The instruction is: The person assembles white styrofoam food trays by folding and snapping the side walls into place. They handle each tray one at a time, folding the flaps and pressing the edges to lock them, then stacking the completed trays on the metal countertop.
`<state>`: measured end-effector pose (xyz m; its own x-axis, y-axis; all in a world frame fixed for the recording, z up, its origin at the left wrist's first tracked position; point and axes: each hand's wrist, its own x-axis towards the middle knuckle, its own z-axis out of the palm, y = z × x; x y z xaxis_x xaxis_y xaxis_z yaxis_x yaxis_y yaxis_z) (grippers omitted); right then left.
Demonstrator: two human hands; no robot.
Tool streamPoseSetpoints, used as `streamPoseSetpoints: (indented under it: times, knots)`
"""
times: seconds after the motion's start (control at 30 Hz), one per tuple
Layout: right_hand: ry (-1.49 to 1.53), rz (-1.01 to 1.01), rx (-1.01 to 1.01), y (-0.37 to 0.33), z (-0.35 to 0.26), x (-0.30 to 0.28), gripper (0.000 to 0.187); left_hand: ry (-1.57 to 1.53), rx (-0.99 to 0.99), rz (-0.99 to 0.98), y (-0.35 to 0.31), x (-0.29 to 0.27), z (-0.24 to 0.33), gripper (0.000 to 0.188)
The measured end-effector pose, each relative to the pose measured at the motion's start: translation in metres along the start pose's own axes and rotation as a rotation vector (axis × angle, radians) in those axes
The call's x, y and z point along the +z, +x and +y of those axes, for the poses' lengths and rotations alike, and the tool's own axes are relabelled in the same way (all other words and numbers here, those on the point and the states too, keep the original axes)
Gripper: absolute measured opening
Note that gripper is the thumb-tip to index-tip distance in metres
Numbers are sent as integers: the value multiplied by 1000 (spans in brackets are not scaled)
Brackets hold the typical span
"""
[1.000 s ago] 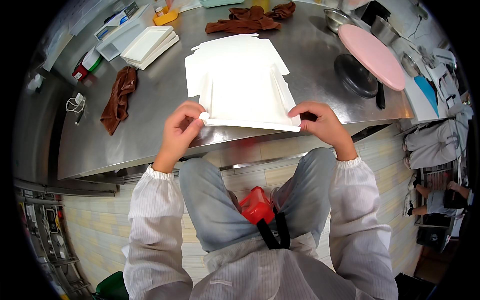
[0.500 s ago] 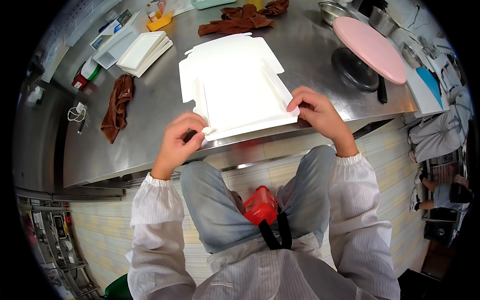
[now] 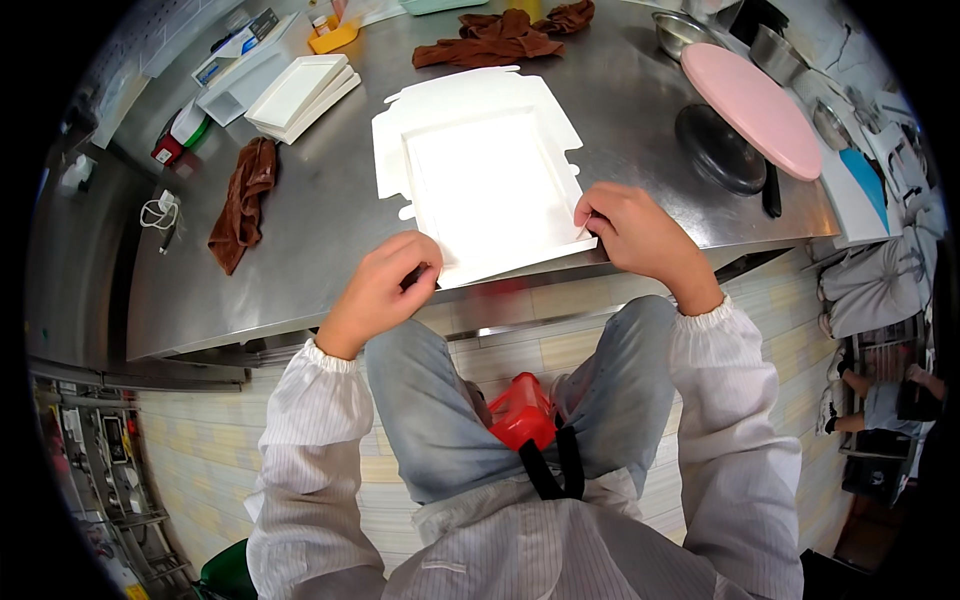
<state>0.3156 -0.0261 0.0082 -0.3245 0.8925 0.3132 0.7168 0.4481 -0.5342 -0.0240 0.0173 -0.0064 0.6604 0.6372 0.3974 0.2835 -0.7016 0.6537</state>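
A white cardboard box blank [image 3: 480, 185] lies on the steel table in front of me, its near edge at the table's front edge. Its near wall is folded upright, while wide flaps with tabs spread flat at its far end. My left hand [image 3: 388, 288] is closed on the box's near left corner, with thumb and fingers bent around the wall. At the near right corner, my right hand [image 3: 640, 238] pinches the wall between thumb and fingertips. Parts of both corners are hidden behind my fingers.
Folded white box trays [image 3: 300, 95] are stacked at the back left. Brown cloths lie at left [image 3: 243, 200] and at the back [image 3: 490, 45]. A black pan [image 3: 718, 148] sits beside a pink round board [image 3: 750, 110] at right. A person's grey-clad legs [image 3: 875, 285] show far right.
The box's side walls have come up from leaning flaps to a raised rim. My left hand has shifted slightly right and curled in; my right hand has turned further over its corner.
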Motion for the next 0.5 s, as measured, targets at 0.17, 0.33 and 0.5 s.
streamPoseSetpoints:
  times: [0.17, 0.33, 0.5]
  knots:
    - [-58, -75, -25, -3, -3, -5, 20, 24, -19, 53, 0, 4, 4, 7]
    - [1, -166, 14, -10, -8, -12, 34, -66, -197, 43, 1, 2, 3, 9]
    - [73, -191, 79, -15, -16, -17, 38, -117, -193, 77, 0, 5, 1, 8]
